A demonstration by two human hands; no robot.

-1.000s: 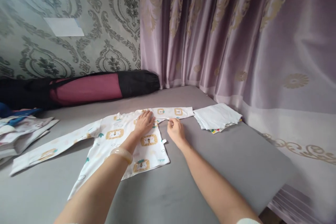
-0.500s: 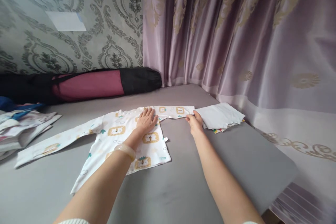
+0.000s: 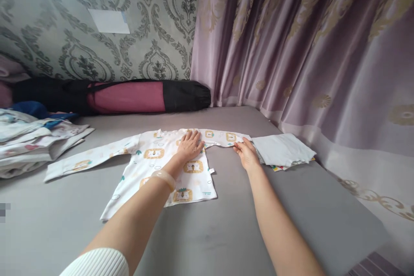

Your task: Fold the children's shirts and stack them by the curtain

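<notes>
A white long-sleeved child's shirt (image 3: 139,172) with yellow lion faces and green leaves lies spread flat, its sleeves stretched out to both sides. My left hand (image 3: 190,145) rests flat on it near the right shoulder, fingers extended. Near the cuff of the right sleeve, my right hand (image 3: 249,155) pinches the fabric at its lower edge. Just beyond that cuff lies a folded white garment (image 3: 283,148) with coloured cloth showing under its edge. The left sleeve lies untouched, and my left forearm hides part of the shirt's body.
A grey-covered bed surface (image 3: 207,237) lies under everything. On the left is a stack of clothes (image 3: 35,142). A long black and maroon bag (image 3: 129,97) lies along the patterned wall (image 3: 148,17). Purple curtains (image 3: 291,51) hang along the right side.
The view has swung left, so things appear farther right. My left hand stays flat on the shirt; my right hand remains at the sleeve's end, its fingers shifted slightly.
</notes>
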